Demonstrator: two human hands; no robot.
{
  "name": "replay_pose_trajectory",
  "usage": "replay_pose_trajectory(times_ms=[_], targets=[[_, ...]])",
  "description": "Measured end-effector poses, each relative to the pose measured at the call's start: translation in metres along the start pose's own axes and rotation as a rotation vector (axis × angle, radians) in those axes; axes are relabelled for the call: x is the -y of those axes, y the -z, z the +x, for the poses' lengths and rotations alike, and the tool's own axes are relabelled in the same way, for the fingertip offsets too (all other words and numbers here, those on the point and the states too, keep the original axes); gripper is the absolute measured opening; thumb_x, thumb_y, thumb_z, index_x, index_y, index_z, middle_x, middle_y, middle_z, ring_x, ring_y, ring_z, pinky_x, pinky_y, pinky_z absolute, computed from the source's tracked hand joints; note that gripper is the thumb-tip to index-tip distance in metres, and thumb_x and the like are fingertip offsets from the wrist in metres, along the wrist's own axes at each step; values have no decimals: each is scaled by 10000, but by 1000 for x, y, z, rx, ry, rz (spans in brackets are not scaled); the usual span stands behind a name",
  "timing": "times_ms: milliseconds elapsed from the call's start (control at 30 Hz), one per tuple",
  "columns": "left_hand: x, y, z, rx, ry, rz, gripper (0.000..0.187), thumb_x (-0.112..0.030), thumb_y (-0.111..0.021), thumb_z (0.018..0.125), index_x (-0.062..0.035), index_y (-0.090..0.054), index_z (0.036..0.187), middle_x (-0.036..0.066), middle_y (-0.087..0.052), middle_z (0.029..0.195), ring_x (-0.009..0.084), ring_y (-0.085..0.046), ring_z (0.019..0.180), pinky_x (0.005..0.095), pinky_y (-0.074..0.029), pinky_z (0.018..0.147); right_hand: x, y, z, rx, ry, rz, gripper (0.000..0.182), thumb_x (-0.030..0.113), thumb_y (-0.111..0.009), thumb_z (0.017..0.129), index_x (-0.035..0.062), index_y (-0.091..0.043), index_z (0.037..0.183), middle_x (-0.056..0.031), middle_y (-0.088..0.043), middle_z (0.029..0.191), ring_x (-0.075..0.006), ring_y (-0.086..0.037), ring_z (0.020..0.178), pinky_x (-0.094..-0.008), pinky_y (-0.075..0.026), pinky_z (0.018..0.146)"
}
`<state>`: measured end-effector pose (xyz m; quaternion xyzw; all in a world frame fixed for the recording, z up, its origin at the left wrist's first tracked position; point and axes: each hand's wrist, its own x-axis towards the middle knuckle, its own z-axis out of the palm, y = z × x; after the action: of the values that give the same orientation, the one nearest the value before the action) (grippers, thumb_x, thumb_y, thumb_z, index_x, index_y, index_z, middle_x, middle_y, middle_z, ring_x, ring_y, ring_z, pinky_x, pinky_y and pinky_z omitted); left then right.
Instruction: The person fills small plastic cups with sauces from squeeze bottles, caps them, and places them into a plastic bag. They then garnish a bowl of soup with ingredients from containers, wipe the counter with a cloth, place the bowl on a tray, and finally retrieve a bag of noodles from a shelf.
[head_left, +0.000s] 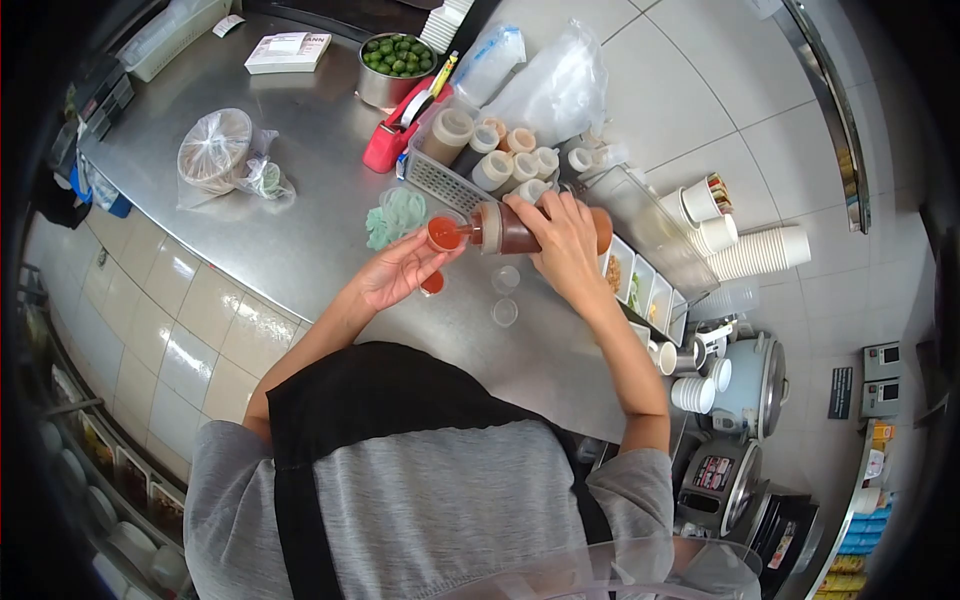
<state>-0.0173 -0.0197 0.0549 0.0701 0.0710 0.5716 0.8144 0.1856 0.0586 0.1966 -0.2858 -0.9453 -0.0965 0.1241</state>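
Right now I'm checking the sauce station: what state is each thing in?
squeeze bottle: tipped sideways, nozzle at the small cup, held by right hand.
small sauce cup: filled red, lidless, held by left hand.
second cup: filled red, on counter.
clear cups: empty.
lime bowl: full.

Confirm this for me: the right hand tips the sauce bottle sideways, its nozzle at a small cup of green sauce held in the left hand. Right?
Not quite. The sauce in the cup is red-orange, not green. The rest holds in the head view: the right hand tips the sauce bottle sideways, nozzle at the cup, which the left hand holds.
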Motion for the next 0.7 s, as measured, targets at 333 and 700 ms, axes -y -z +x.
replay_pose_trajectory(times_ms=[333,700], targets=[[-33,-8,-24,104,-162,-129,420,-128,-461,936,79,-338,1280,254,-395,1301,355,-417,1222,309,-473,969,1,-40,-13,153,-135,677,738,117,-782,543,102,-480,1216,-115,-534,1056,-321,-507,1034,-401,-403,893],[-36,2,-68,8,-262,-154,516,-153,-443,944,37,-196,1355,252,-276,1376,341,-362,1262,340,-475,968,14,-89,-54,269,-111,-12,642,52,-738,547,199,-544,1141,-65,-503,935,-251,-489,904,-375,-370,758]])
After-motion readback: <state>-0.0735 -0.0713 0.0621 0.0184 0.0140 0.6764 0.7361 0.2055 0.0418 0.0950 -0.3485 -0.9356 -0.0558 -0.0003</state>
